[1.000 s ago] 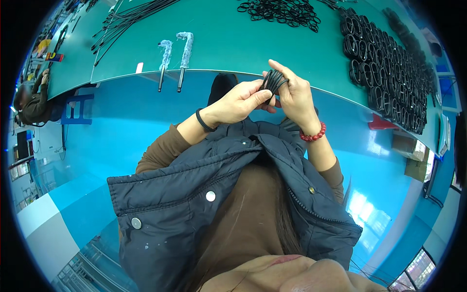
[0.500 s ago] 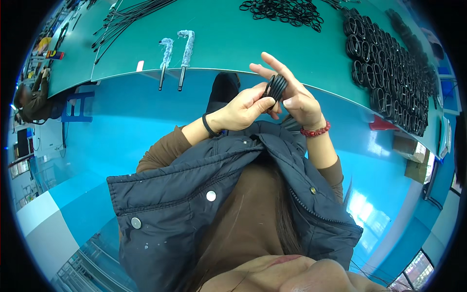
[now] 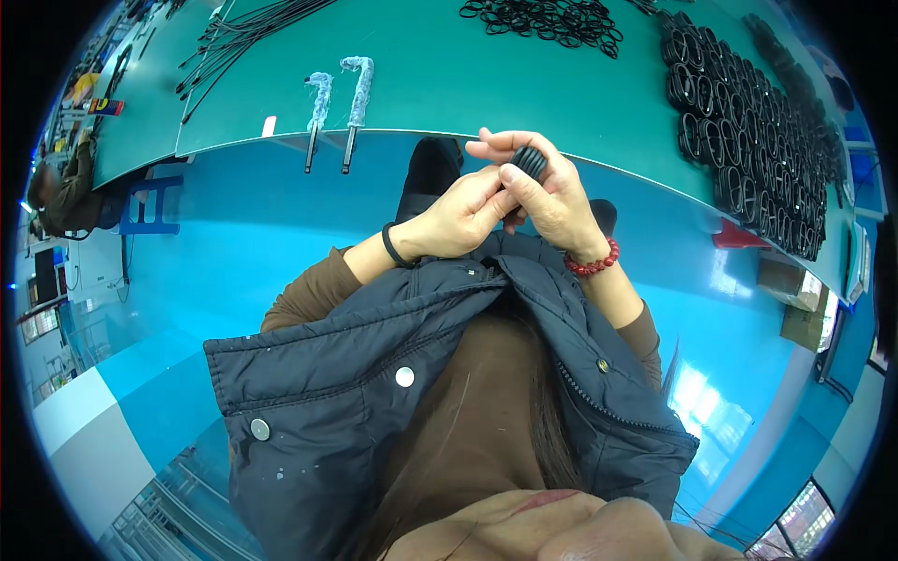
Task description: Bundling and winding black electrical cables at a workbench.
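Both hands meet just below the edge of the green table (image 3: pixel 524 89), close to my chest. My right hand (image 3: pixel 547 192) grips a small bundle of black rubber rings (image 3: pixel 529 161) between thumb and fingers; a red bead bracelet is on that wrist. My left hand (image 3: pixel 458 217), with a black band on its wrist, pinches the same bundle from the left. Part of the bundle is hidden by the fingers.
On the table lie a loose pile of black rings (image 3: pixel 547 19) at the back, rows of bundled black rings (image 3: pixel 748 122) on the right, two wrapped tools (image 3: pixel 337 93) at the edge and long black strips (image 3: pixel 234 37) at the left. Another person (image 3: pixel 61 192) sits at far left.
Both hands have drifted slightly left and lower with the bundle. The right fingers, spread before, have closed further around the rings.
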The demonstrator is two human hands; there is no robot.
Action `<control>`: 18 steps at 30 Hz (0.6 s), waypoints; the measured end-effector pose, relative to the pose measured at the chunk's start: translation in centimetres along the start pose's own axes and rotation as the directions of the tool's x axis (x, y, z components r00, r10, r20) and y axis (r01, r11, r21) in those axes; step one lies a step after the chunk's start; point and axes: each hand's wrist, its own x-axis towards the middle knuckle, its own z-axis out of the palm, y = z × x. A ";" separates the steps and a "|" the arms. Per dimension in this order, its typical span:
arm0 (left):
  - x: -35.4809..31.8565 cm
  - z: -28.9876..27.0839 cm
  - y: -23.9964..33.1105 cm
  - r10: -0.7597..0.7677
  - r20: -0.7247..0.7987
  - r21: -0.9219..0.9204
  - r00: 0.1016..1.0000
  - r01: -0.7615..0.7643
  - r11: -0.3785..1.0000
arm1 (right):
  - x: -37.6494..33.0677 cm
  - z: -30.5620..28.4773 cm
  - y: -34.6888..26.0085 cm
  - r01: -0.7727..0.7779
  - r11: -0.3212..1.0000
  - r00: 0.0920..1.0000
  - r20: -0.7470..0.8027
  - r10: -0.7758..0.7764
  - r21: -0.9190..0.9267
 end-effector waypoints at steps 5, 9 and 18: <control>-0.1 0.0 0.0 -0.048 -0.003 0.056 0.999 0.048 0.997 | 0.1 -0.1 0.2 -0.047 0.999 0.998 0.035 0.047 0.011; 0.2 -0.5 -1.0 -0.044 -0.009 0.019 0.999 0.044 0.999 | 0.3 -0.3 1.4 -0.035 0.995 0.999 0.025 0.033 0.092; 0.2 -1.0 0.0 -0.023 0.004 0.000 1.000 0.023 1.000 | 0.6 0.0 1.7 0.022 0.999 1.000 -0.007 -0.022 0.040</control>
